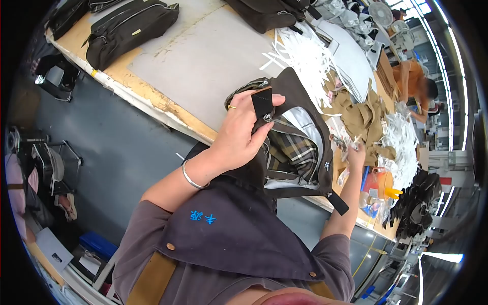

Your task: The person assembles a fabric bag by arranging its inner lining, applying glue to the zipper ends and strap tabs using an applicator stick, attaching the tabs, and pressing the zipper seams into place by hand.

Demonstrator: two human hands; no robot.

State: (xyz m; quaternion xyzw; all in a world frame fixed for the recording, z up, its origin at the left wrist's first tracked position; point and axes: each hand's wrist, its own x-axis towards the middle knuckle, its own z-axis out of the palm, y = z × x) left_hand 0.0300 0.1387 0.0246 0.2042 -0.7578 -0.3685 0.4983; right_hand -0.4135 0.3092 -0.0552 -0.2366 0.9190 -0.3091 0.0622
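An unfinished dark brown bag [300, 86] with a plaid lining [292, 152] and open zippers lies at the table's front edge, against my apron. My left hand [241, 127] is closed on the bag's upper end, pinching a black end tab [262, 103] between thumb and fingers, near a zipper pull. Another dark tab [337, 203] sticks out from the bag's lower end. Over to the right, my right hand [355, 155] is closed beside brown fabric pieces [363, 119] and white scraps. Something small and partly metallic shows at its fingertips, too unclear to name.
Dark finished-looking bags [133, 31] lie at the table's far left. White strips [305, 56] are heaped behind the bag. An orange container [378, 183] stands right of my right hand. A co-worker in orange [414, 84] bends at the table's far right.
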